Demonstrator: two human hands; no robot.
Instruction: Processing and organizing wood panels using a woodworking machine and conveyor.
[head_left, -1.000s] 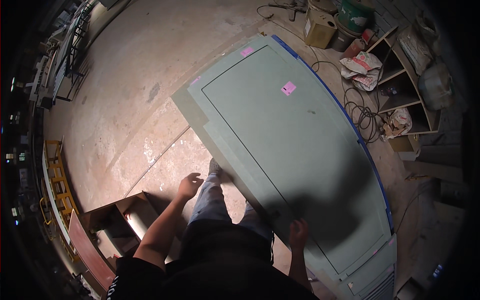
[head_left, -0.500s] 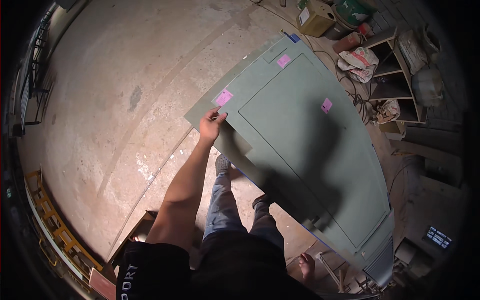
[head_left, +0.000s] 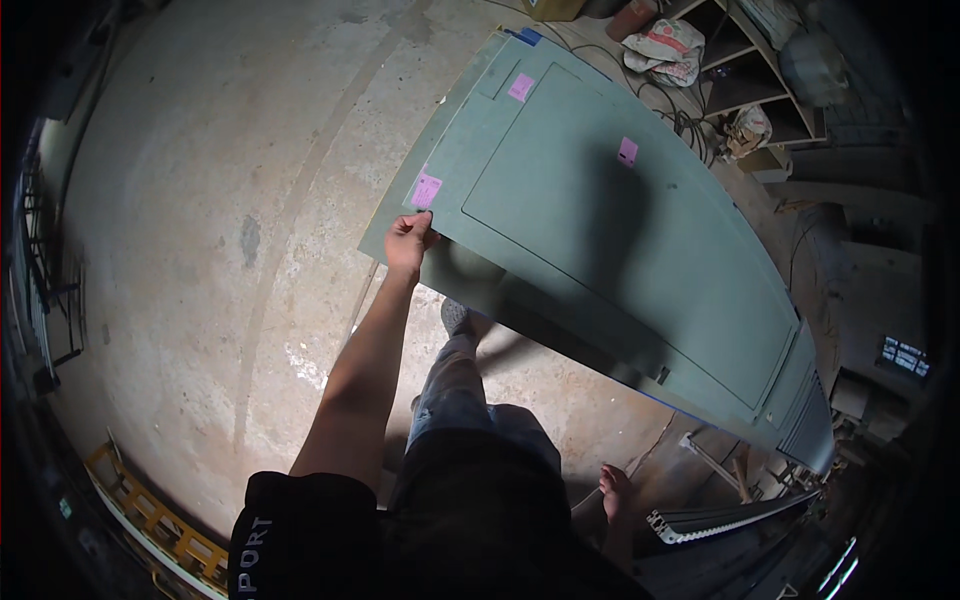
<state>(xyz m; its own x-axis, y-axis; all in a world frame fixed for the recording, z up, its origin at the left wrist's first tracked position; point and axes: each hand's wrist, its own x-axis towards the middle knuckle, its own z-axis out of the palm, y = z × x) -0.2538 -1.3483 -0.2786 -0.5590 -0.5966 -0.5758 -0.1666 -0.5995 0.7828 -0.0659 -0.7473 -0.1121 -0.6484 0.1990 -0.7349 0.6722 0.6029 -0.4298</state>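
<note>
A large green panel (head_left: 560,200) with one curved side lies to the front and right. Thin outlines run across its surface, and several pink labels are stuck on it. My left hand (head_left: 407,243) is closed in a pinch at the panel's near left corner, by the lower end of one pink label (head_left: 427,190). Its fingers partly cover that corner. Down at the lower right hangs my right hand (head_left: 614,490), away from the panel, its fingers loosely bent and apart with nothing visible in them.
Beyond the panel are wooden shelves (head_left: 748,98), a white and red sack (head_left: 668,50) and loose black cables (head_left: 690,125). At the lower left is a yellow frame (head_left: 165,515). A dark toothed strip (head_left: 735,512) lies at the lower right. My foot (head_left: 455,318) is close under the panel's near edge.
The view has turned, so the panel's right end appears higher and farther right. My left hand keeps its pinch at the same corner. My right hand still hangs low.
</note>
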